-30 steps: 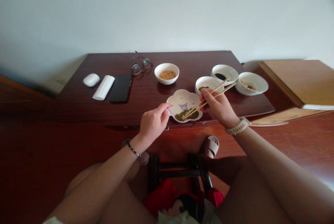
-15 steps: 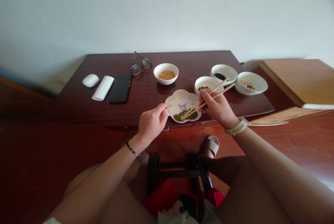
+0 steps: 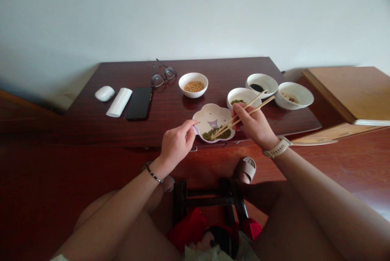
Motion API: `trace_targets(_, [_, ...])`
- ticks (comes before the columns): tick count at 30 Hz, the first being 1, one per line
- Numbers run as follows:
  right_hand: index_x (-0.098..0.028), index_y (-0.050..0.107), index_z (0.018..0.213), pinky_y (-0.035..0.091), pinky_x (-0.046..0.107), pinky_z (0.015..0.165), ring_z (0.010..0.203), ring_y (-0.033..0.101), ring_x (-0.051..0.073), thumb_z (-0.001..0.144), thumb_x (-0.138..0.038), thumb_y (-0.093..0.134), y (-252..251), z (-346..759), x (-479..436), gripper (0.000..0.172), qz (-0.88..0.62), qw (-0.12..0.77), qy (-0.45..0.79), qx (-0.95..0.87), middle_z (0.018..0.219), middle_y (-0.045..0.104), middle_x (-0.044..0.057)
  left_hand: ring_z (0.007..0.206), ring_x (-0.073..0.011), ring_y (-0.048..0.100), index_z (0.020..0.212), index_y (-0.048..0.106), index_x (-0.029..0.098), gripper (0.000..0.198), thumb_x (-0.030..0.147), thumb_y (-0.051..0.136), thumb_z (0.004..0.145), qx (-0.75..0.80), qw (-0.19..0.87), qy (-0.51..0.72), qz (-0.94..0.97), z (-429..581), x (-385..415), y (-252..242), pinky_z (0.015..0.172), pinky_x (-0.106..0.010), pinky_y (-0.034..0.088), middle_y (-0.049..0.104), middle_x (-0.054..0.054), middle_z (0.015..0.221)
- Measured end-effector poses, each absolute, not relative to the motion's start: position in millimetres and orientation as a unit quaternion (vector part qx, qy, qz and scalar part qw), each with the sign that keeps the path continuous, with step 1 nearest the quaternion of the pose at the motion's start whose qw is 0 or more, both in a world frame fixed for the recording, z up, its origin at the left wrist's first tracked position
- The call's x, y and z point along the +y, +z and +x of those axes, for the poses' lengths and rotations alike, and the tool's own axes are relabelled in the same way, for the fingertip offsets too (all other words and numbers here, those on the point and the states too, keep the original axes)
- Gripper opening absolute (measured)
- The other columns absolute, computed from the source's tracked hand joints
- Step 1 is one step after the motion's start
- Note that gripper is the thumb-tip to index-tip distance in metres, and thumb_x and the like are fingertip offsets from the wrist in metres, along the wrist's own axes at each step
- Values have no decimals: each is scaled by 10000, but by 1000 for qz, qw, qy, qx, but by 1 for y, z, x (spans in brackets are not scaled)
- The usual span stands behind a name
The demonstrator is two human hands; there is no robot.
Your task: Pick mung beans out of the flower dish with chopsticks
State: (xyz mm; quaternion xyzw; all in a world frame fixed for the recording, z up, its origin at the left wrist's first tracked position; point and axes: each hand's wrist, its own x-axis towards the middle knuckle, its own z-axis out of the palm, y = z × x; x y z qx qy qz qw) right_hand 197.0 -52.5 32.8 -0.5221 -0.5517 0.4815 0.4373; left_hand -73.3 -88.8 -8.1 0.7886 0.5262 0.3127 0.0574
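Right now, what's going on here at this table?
A person sits at a dark wooden table. Their right hand holds wooden chopsticks, with the tips over green beans on a flower-shaped plate. Their left hand is at the plate's left rim. Nearby stand white bowls of green beans, yellow beans and black beans. Glasses, a black phone and a white mouse lie farther left.

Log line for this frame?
left hand: on rim of flower-shaped plate | right hand: holds wooden chopsticks, tips at mung beans on plate
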Motion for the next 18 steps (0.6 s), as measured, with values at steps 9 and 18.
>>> trace_targets(9, [-227, 608, 784, 436, 253, 462, 520, 591, 135, 1017, -654, 637, 33, 196, -53, 488, -520, 432, 458, -577, 629, 597, -2, 638, -160, 708, 1251, 754, 226, 293, 222, 513, 1085, 525, 59, 312, 790, -74, -89, -9, 621, -274, 466, 817, -30, 844])
trace_targets(18, [-227, 602, 776, 458, 249, 472, 519, 584, 126, 993, -696, 656, 34, 196, -54, 519, -515, 433, 464, -576, 631, 588, -8, 648, -156, 709, 1262, 751, 222, 294, 211, 518, 1083, 519, 62, 314, 793, -74, -89, -10, 629, -268, 472, 831, -35, 894])
